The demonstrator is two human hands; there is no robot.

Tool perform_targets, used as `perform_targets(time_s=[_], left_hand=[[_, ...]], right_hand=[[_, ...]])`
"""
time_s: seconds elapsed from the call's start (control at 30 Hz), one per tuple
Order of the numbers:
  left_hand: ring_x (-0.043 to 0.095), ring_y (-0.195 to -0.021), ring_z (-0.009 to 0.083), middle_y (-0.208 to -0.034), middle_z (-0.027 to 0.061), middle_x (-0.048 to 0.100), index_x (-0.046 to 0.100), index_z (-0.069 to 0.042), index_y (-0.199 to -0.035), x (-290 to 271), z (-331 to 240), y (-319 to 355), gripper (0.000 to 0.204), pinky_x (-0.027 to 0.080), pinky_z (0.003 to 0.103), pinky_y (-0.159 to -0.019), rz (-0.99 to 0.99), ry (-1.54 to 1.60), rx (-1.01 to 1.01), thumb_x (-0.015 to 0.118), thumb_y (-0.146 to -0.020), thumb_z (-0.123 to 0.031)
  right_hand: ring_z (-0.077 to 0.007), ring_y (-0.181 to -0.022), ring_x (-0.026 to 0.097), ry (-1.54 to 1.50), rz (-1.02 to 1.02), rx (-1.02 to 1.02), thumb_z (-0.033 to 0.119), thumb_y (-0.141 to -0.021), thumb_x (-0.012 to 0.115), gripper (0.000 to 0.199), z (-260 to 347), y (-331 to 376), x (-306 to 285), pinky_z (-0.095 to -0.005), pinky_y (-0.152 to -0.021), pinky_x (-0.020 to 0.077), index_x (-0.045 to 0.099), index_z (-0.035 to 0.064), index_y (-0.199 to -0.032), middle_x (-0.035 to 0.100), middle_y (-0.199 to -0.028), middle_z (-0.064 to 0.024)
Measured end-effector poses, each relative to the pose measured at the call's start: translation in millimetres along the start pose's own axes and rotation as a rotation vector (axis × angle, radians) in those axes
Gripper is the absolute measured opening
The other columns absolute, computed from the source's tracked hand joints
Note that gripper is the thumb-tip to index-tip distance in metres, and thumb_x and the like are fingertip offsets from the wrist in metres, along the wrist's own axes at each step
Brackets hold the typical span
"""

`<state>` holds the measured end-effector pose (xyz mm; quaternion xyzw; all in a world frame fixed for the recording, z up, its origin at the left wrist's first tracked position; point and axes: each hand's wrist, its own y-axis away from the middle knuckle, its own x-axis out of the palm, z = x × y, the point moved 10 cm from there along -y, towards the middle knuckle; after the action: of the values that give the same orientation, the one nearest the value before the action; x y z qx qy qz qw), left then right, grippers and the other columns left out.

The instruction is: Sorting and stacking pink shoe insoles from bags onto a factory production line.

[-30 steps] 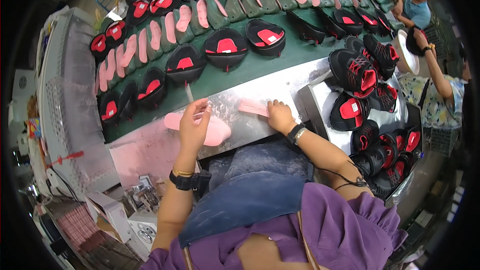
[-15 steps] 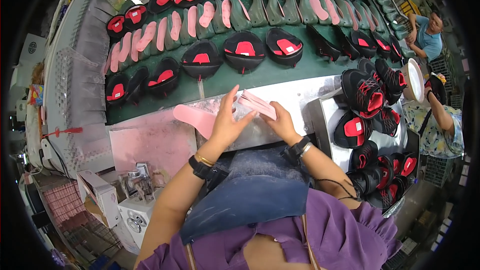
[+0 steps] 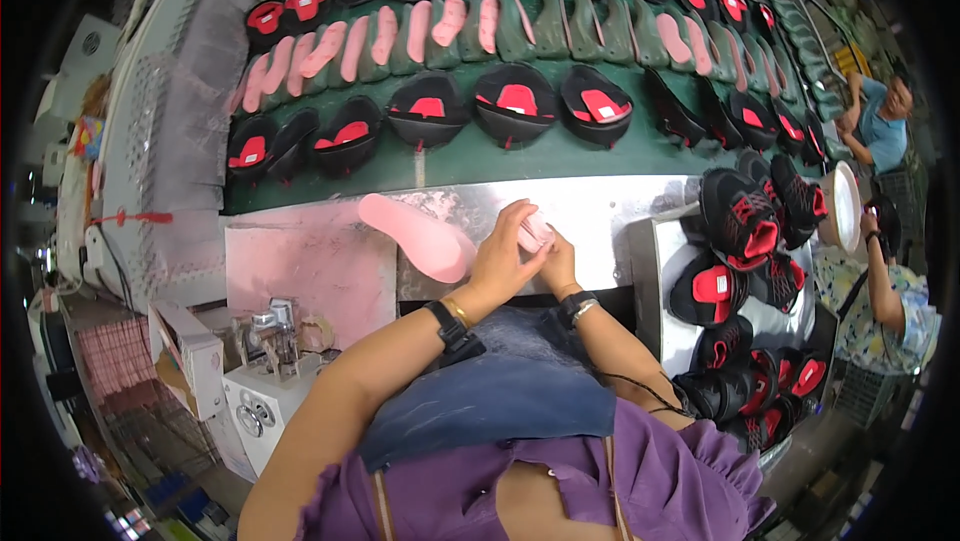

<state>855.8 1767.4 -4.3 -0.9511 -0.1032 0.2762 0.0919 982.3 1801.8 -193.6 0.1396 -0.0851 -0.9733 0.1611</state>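
We see both hands brought together over the metal-topped desk [image 3: 600, 211], near the middle of its near edge. The left hand [image 3: 503, 259] is closed over a small pink insole [image 3: 533, 233], with its fingers wrapped across the top of the piece; the right hand [image 3: 558, 263] sits just beside it, touching the same insole from the right and below. Only a short end of this insole shows between the two hands, so we cannot tell how it is folded or which face is up. A second, larger pink insole [image 3: 418, 236] lies flat on the desk to the left of the hands, close to the left hand but apart from it, its toe pointing toward the far left corner. A pink mat [image 3: 310, 276] covers the left end of the desk. Beyond the far edge of the desk runs a green conveyor belt [image 3: 600, 156] carrying a row of black shoe uppers with red linings [image 3: 515, 101], and behind them a row of pink insoles on green lasts [image 3: 420, 31]. At the right end of the desk a metal tray [image 3: 650, 271] holds finished black and red shoes [image 3: 740, 216] stacked on each other. A black watch [image 3: 447, 326] is on the left wrist, and another [image 3: 575, 306] on the right.
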Motion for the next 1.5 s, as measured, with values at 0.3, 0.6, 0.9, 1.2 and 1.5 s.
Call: perform_targets(time_s=[0.3, 0.6, 0.9, 1.2, 1.5], left_hand=[[0.06, -0.107, 0.027, -0.121, 0.0175, 0.055, 0.033, -0.003, -0.144, -81.4, 12.2, -15.3, 0.082, 0.052, 0.039, -0.088, -0.161, 0.284, -0.383, 0.081, -0.082, -0.027], [0.065, -0.097, 0.013, -0.109, 0.0056, 0.066, 0.058, 0.0, -0.122, -144.4, 45.2, 56.4, 0.042, 0.054, 0.03, -0.08, -0.351, 0.906, -0.604, 0.068, -0.097, -0.032], [0.066, -0.083, 0.0144, -0.099, 0.0035, 0.066, 0.059, -0.006, -0.121, -281.0, 41.6, 164.2, 0.042, 0.053, 0.026, -0.071, -1.03, 0.951, -0.595, 0.068, -0.096, -0.039], [0.063, -0.08, 0.0142, -0.09, 0.0035, 0.063, 0.061, -0.008, -0.104, -324.2, 120.5, 251.3, 0.044, 0.052, 0.029, -0.067, -1.18, 0.48, -0.663, 0.053, -0.1, -0.051], [0.065, -0.078, 0.0213, -0.087, 0.0045, 0.066, 0.063, -0.014, -0.095, -300.5, 108.5, 242.0, 0.039, 0.055, 0.039, -0.07, -0.86, 1.056, -0.929, 0.049, -0.096, -0.05]], right_hand=[[-0.0114, -0.091, 0.066, 0.192, 0.664, 0.096, 0.022, -0.084, 0.08, 0.037, 143.6, 25.5, 1.8, -0.0305, -0.081, 0.0537, 0.071, -0.0025, -0.11, 0.073, -0.097, -0.006], [-0.0133, -0.094, 0.066, 0.102, 1.042, 0.182, 0.022, -0.083, 0.081, 0.043, 220.5, 55.2, 84.3, -0.0287, -0.084, 0.053, 0.069, -0.003, -0.115, 0.072, -0.103, -0.0072], [-0.0307, -0.106, 0.069, -0.373, 1.269, 0.382, 0.016, -0.098, 0.063, 0.046, 273.5, 123.3, 180.5, -0.0354, -0.078, 0.0614, 0.048, -0.003, -0.137, 0.065, -0.12, -0.0157], [-0.023, -0.096, 0.069, 0.019, 1.28, -0.223, 0.025, -0.092, 0.072, 0.046, 288.1, 150.1, 200.6, -0.0307, -0.082, 0.0531, 0.059, -0.0038, -0.124, 0.069, -0.112, -0.0132], [-0.0405, -0.09, 0.067, 0.38, 1.156, -0.773, 0.031, -0.085, 0.078, 0.044, 361.6, 190.5, 189.8, -0.0421, -0.077, 0.0535, 0.062, 0.0016, -0.113, 0.068, -0.098, -0.0209]])
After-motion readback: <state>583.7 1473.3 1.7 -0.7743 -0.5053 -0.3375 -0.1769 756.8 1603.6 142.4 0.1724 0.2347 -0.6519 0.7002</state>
